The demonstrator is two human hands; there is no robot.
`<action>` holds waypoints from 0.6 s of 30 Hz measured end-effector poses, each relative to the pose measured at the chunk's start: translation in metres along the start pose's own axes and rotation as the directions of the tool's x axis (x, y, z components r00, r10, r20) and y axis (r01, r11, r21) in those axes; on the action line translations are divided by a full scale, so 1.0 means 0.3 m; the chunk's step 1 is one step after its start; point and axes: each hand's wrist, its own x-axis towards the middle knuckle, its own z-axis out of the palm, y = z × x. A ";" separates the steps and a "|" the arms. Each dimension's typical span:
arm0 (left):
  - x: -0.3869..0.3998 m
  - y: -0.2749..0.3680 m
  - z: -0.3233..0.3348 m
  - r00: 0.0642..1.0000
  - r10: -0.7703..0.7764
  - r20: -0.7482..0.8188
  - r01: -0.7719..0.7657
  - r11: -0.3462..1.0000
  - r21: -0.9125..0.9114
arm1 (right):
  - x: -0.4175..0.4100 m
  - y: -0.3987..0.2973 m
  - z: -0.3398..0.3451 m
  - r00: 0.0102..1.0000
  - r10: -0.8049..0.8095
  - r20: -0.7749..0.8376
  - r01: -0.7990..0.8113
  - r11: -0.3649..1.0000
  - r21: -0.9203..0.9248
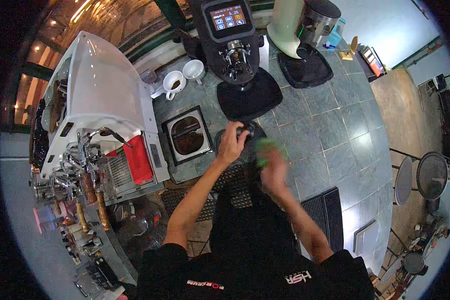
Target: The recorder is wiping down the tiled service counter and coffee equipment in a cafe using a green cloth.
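Near the middle of the view, my left hand (230, 142) has its fingers closed around a small dark round object (246, 131), perhaps a coffee tamper, over a dark mat (260, 129) at the counter's edge. To its right, my right hand (274, 170) is blurred by motion and grips a green thing (266, 150), too blurred to name. Beyond both hands stands a black coffee grinder (225, 56) with a lit screen and a black tray (249, 99) beneath. A steel knock box (189, 135) with coffee grounds is set in the counter left of my left hand.
A white espresso machine (105, 82) with a red cloth (138, 161) stands at left. Two white cups (174, 82) sit behind the knock box. A pale grinder (285, 26) and its black tray (305, 69) are at back right. A black grid mat (324, 217) lies at lower right.
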 end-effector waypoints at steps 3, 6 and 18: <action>-0.003 -0.039 -0.007 0.985 -0.124 -0.116 0.127 0.992 0.011 | -0.248 -0.075 0.213 0.762 -0.266 0.591 0.126 0.955 0.267; 0.006 -0.062 -0.019 0.967 -0.150 -0.208 0.155 0.988 0.009 | -0.212 -0.128 0.151 0.670 -0.342 0.659 -0.064 0.858 0.509; -0.042 -0.158 0.005 0.896 -0.174 -0.409 0.220 0.973 0.068 | -0.025 -0.078 0.074 0.708 -0.298 0.641 0.243 0.954 0.176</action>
